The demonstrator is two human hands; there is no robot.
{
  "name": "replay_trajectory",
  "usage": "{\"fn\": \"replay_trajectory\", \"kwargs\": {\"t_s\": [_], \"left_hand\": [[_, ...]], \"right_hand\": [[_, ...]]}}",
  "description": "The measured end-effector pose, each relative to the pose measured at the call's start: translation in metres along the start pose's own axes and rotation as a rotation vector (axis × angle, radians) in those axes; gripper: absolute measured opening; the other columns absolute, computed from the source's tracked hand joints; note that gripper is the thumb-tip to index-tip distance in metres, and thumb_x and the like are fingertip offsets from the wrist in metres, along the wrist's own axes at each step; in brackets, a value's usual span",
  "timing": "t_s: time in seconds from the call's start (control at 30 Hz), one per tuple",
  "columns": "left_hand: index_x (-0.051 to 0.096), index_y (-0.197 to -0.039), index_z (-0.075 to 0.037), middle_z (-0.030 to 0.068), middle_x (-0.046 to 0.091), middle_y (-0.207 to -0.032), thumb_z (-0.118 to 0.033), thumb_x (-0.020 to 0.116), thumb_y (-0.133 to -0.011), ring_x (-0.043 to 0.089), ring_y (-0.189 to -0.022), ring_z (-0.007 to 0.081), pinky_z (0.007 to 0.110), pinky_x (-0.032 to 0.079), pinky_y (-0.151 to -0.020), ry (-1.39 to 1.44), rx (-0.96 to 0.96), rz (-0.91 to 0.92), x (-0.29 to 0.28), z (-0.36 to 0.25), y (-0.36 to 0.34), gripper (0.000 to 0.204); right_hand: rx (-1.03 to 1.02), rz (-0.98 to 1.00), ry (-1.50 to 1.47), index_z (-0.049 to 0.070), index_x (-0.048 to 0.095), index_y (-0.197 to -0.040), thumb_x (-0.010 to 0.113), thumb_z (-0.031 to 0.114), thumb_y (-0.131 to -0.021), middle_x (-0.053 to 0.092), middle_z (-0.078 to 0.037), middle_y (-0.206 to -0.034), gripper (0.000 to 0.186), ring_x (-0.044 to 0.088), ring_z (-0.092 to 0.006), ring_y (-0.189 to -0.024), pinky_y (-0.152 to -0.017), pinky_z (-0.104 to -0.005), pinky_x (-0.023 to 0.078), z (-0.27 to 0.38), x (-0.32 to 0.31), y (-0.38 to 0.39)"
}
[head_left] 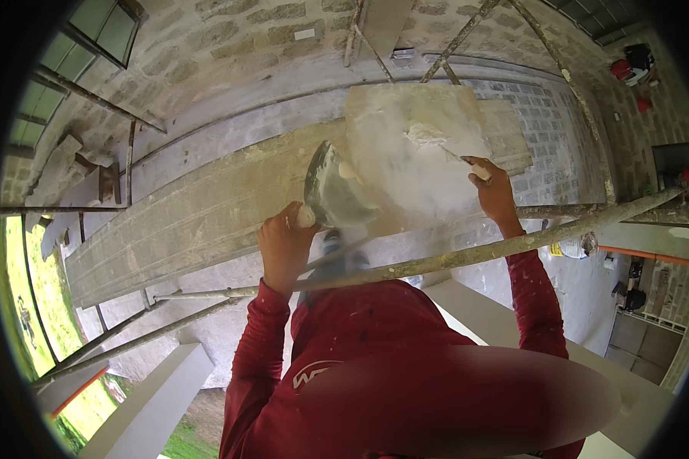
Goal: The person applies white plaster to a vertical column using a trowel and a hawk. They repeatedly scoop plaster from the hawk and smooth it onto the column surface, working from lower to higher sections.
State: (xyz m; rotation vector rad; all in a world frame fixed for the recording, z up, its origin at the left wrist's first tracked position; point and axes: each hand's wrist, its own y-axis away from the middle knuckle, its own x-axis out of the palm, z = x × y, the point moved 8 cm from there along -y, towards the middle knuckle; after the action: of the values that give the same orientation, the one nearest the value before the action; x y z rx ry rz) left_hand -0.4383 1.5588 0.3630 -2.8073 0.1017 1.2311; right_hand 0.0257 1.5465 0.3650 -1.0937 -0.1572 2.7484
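Note:
My left hand (pixel 285 236) is closed round the pale handle of a wide finishing trowel (pixel 343 195). Its grey blade is tilted and smeared with white plaster, with a small lump near the far side. My right hand (pixel 496 191) grips the handle of a small pointing trowel (pixel 478 170). That tool's thin end reaches left into a heap of white plaster (pixel 427 138). Under the heap lies a square board (pixel 375 115), coated in pale powder and wet smears. The left blade overlaps the board's near left corner.
The board rests on long scaffold planks (pixel 176 206). A metal scaffold pole (pixel 436 260) crosses between my body and the board, below my forearms. More poles (pixel 459 42) rise at the far side before a block wall (pixel 230 34). Floor shows far below the planks.

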Motion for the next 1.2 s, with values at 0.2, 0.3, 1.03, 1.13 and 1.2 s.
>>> {"fn": "replay_trajectory", "kwargs": {"t_s": [0.2, 0.3, 1.03, 1.13, 1.2], "left_hand": [[0.080, -0.115, -0.009, 0.0226, 0.077, -0.088, -0.029, 0.090, -0.084, 0.076, -0.084, 0.0442, 0.050, 0.059, -0.075, -0.160, 0.074, 0.100, 0.033, -0.048, -0.069, 0.038], [0.078, -0.104, -0.010, 0.0190, 0.076, -0.083, -0.032, 0.082, -0.090, 0.075, -0.080, 0.0419, 0.051, 0.058, -0.071, -0.207, 0.141, 0.049, 0.034, -0.068, -0.082, 0.027], [0.082, -0.113, -0.010, 0.0202, 0.075, -0.081, -0.030, 0.086, -0.087, 0.075, -0.079, 0.0419, 0.050, 0.057, -0.070, -0.174, 0.280, -0.028, -0.019, -0.102, -0.089, 0.033], [0.082, -0.112, -0.011, 0.0189, 0.076, -0.083, -0.030, 0.086, -0.087, 0.076, -0.078, 0.0409, 0.049, 0.058, -0.069, -0.246, 0.272, 0.028, -0.018, -0.102, -0.109, 0.031], [0.083, -0.111, -0.012, 0.0180, 0.077, -0.084, -0.030, 0.086, -0.087, 0.076, -0.077, 0.0397, 0.049, 0.059, -0.069, -0.317, 0.291, 0.052, -0.012, -0.102, -0.116, 0.030]], "right_hand": [[0.161, -0.139, -0.642, -0.006, 0.072, -0.134, 0.079, 0.002, -0.100, 0.080, -0.005, -0.114, 0.036, 0.072, -0.0116, -0.101, -0.092, -0.0283, 0.058, 0.087, 0.034, 0.032], [0.021, -0.192, -0.487, -0.002, 0.068, -0.144, 0.072, -0.004, -0.101, 0.077, -0.012, -0.134, 0.043, 0.071, -0.0231, -0.122, -0.109, -0.0359, 0.054, 0.124, 0.034, 0.039], [-0.344, -0.153, 0.093, 0.008, 0.072, -0.147, 0.071, -0.008, -0.084, 0.071, -0.012, -0.149, 0.065, 0.061, -0.0354, -0.142, -0.122, -0.0479, 0.044, 0.108, 0.025, -0.011], [-0.431, -0.179, 0.190, 0.008, 0.072, -0.145, 0.076, -0.003, -0.083, 0.072, -0.008, -0.148, 0.063, 0.062, -0.0321, -0.141, -0.117, -0.0478, 0.043, 0.138, 0.008, 0.000], [-0.462, -0.144, 0.387, 0.011, 0.072, -0.145, 0.079, -0.001, -0.081, 0.073, -0.005, -0.148, 0.065, 0.062, -0.0304, -0.140, -0.116, -0.0477, 0.040, 0.159, 0.015, 0.006]]}}
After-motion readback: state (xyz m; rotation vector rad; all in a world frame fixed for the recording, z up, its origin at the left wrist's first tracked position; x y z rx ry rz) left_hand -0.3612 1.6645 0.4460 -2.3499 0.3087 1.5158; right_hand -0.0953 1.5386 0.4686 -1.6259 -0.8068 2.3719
